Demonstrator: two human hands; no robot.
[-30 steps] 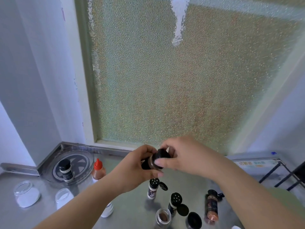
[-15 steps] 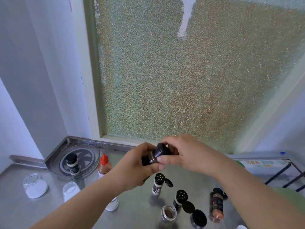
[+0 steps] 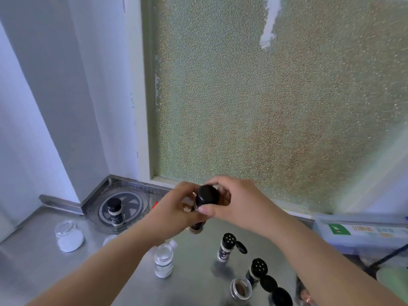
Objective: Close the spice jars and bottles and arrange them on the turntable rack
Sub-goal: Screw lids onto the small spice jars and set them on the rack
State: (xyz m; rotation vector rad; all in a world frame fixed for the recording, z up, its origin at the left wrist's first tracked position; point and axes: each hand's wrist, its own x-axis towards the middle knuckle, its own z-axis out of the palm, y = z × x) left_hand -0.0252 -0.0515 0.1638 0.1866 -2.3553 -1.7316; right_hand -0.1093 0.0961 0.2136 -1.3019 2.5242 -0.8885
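I hold a dark spice jar [image 3: 196, 226] above the steel counter. My left hand [image 3: 176, 210] grips its body, and my right hand [image 3: 234, 204] pinches its black lid [image 3: 207, 195] on top. The clear turntable rack [image 3: 141, 195] sits in the back left corner with one black-capped jar [image 3: 114, 212] on it. On the counter below stand two shaker jars with flip caps open [image 3: 227, 246] [image 3: 257, 271], a lidless jar of brown spice [image 3: 241, 289], a clear bottle [image 3: 163, 260] and a glass jar of white powder [image 3: 69, 236].
A frosted window [image 3: 276, 96] rises behind the counter. A light box with a green label [image 3: 357, 230] lies at the right. A loose black lid [image 3: 281, 297] and a partly hidden bottle [image 3: 303, 293] sit at the bottom right. A red cap [image 3: 155, 204] peeks out behind my left wrist.
Both hands stay on the jar, and the lid now faces the camera more squarely. My view has shifted so the turntable sits nearer the hands.
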